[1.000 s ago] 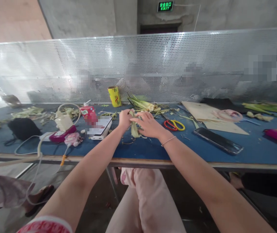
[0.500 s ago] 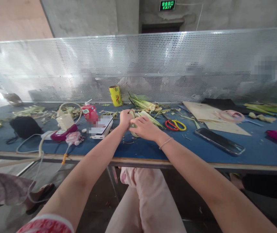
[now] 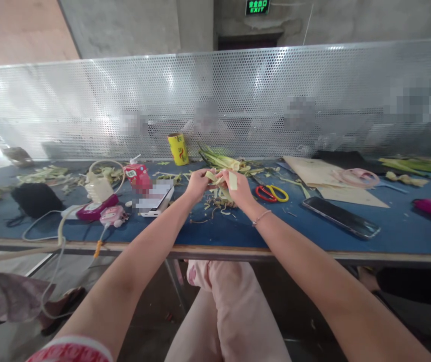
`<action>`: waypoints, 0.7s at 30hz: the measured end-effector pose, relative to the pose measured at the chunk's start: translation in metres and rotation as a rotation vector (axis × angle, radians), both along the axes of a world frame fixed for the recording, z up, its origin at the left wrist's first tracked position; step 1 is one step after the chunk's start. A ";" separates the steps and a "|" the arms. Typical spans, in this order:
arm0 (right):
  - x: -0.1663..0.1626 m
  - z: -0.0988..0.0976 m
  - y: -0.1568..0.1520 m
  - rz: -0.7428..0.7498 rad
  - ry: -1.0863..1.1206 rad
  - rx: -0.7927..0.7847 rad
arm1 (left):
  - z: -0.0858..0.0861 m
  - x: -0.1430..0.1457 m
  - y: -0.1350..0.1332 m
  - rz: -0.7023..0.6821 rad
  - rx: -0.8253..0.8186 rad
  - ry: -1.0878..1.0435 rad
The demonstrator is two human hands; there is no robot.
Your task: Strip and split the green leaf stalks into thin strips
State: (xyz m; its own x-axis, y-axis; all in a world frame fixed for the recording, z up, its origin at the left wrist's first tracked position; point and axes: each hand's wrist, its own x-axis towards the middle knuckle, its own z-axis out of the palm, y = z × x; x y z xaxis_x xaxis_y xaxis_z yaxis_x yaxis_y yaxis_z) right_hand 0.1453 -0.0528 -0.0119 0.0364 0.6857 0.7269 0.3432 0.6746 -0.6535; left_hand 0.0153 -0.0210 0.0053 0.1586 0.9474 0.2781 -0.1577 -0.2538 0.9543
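Over the blue table, my left hand (image 3: 197, 185) and my right hand (image 3: 240, 190) are close together, both closed on a pale green leaf strip (image 3: 233, 181). The strip bends between the fingers, and one flat end stands up in front of my right hand. Some of the strip is hidden behind the fingers. Below the hands lies a small heap of dry plant scraps (image 3: 223, 202). Scissors (image 3: 271, 193) with red and yellow handles lie just right of my right hand. A bundle of green and white stalks (image 3: 221, 160) rests behind the hands.
A phone (image 3: 341, 217) and brown paper (image 3: 309, 176) lie on the right. To the left are a phone on a white power bank (image 3: 151, 211), a pink carton (image 3: 137, 173) and cables. A yellow can-like tube (image 3: 178, 149) stands before the perforated metal screen (image 3: 238, 85).
My hands have drawn slightly apart and lifted. The pale strip now shows its flat end at my right hand, and the scraps beneath have come into view.
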 end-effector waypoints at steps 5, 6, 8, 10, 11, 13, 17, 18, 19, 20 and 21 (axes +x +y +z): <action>0.000 0.005 -0.002 -0.101 0.132 -0.103 | -0.001 0.000 0.000 -0.060 0.053 0.055; 0.000 0.005 -0.003 -0.108 0.136 -0.097 | -0.001 0.000 0.000 -0.066 0.059 0.067; 0.001 0.006 -0.004 -0.106 0.160 -0.101 | -0.002 0.001 0.001 -0.073 0.066 0.090; 0.002 0.005 -0.001 -0.109 0.221 -0.152 | -0.003 0.001 0.002 -0.072 0.071 0.110; 0.003 0.004 0.001 -0.111 0.260 -0.189 | -0.004 0.002 0.002 -0.069 0.075 0.116; 0.004 0.000 0.007 -0.111 0.333 -0.264 | -0.004 0.002 0.002 -0.070 0.079 0.125; 0.007 -0.002 0.015 -0.063 0.407 -0.311 | -0.001 0.003 -0.002 -0.071 0.068 0.135; 0.008 -0.001 0.015 -0.033 0.405 -0.304 | 0.000 0.003 -0.003 -0.063 0.059 0.128; 0.008 0.000 0.014 0.007 0.396 -0.291 | 0.001 0.003 -0.003 -0.051 0.044 0.117; 0.009 0.001 0.012 0.058 0.380 -0.270 | 0.001 0.003 -0.003 -0.036 0.025 0.104; 0.010 0.003 0.009 0.115 0.363 -0.247 | 0.002 0.002 -0.003 -0.019 0.005 0.090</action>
State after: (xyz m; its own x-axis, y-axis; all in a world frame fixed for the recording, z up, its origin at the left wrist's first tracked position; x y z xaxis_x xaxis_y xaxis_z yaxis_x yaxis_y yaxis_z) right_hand 0.1548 -0.0434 -0.0089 0.1718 0.8517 0.4950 -0.0061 0.5034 -0.8640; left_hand 0.0177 -0.0237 0.0069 0.2015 0.9425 0.2667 -0.0758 -0.2564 0.9636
